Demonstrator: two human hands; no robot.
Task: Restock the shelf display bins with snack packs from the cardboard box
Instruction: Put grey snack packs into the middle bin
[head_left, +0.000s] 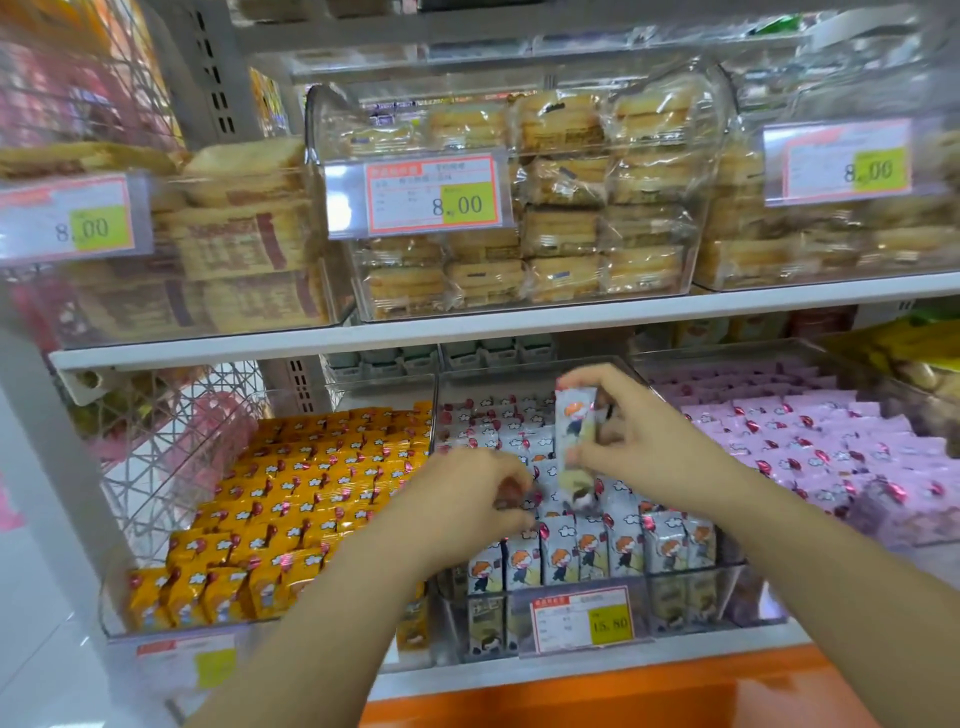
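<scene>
One snack pack is pinched upright by the right hand above the middle bin; the left hand, blurred, curls low among its rows, perhaps gripping another.

A wire basket hangs at far left; an orange panel spans the bottom.

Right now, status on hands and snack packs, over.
Right hand pinches one white pack above middle bin. Left hand curled among rows, grip unclear. Nothing blocking.

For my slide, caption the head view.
Right hand holds a snack pack over the middle bin; left hand beside it.
</scene>
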